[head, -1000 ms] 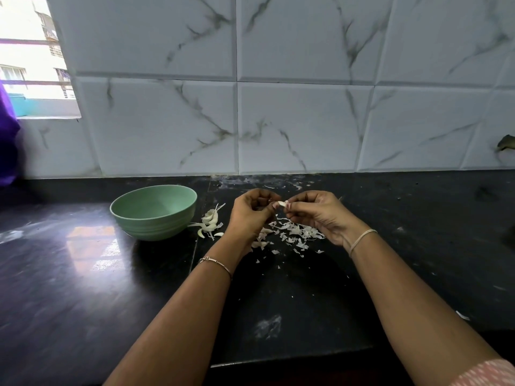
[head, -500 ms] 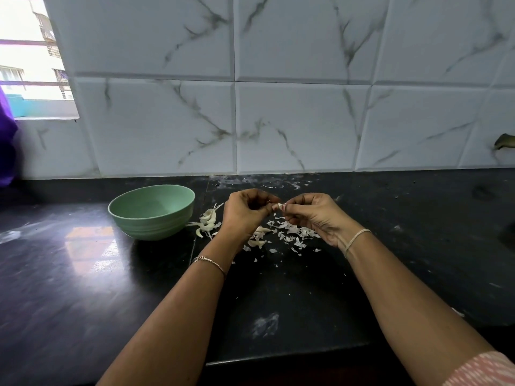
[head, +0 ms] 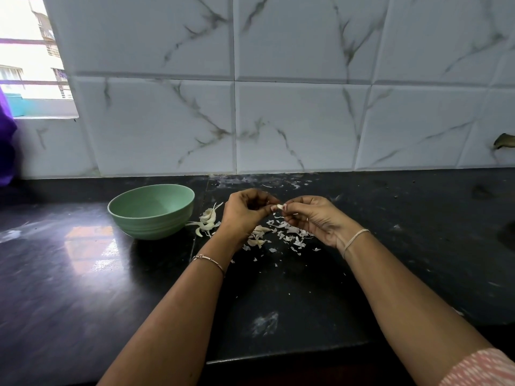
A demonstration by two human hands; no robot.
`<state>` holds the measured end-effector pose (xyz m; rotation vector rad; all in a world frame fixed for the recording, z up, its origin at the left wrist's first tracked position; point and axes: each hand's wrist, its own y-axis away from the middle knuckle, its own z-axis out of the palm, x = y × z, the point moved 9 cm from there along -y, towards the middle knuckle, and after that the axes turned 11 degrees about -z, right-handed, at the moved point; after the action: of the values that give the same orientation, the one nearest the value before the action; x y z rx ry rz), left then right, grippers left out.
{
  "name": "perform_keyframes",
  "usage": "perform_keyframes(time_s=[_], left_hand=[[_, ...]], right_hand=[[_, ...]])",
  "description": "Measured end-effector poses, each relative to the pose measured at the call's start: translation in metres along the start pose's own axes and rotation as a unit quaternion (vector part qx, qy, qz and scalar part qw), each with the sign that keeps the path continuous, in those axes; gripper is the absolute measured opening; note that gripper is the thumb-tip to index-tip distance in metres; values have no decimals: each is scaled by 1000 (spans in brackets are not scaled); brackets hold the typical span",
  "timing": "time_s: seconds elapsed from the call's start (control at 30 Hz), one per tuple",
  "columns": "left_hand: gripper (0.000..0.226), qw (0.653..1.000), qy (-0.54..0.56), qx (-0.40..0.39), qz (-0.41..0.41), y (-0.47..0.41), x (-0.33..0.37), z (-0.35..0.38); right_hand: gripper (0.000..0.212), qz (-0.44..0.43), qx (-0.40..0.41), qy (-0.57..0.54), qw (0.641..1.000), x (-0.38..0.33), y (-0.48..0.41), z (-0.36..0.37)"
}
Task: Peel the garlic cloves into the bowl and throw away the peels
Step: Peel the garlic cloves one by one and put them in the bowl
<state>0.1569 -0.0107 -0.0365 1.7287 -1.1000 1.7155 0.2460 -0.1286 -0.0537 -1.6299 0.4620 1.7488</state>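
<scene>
Both hands meet above the black counter (head: pixel 278 302), pinching one small white garlic clove (head: pixel 279 207) between their fingertips. My left hand (head: pixel 245 213) curls around it from the left, my right hand (head: pixel 312 218) from the right. A scatter of white garlic peels (head: pixel 289 235) lies on the counter just below the hands. A small heap of pale garlic cloves (head: pixel 207 221) lies left of my left hand, beside the green bowl (head: pixel 152 211). The bowl's inside shows no cloves.
A marble-patterned tiled wall (head: pixel 278 107) rises behind the counter. A window (head: pixel 28 57) is at the upper left, with purple cloth (head: pixel 5 146) beside it. The counter's front edge (head: pixel 278 355) runs under my forearms.
The hands have stayed together on the clove, with only slight finger movement. The view has shifted a little.
</scene>
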Motion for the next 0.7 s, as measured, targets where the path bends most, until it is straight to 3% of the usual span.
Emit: perform_keyframes(time_s=[0.37, 0.7], left_hand=[[17, 998, -54, 24, 33, 3, 7, 2], [19, 998, 51, -23, -30, 0, -9, 5]], right_hand=[[6, 3, 16, 12, 1000, 4, -3, -2], [4, -1, 1, 17, 1000, -1, -1, 1]])
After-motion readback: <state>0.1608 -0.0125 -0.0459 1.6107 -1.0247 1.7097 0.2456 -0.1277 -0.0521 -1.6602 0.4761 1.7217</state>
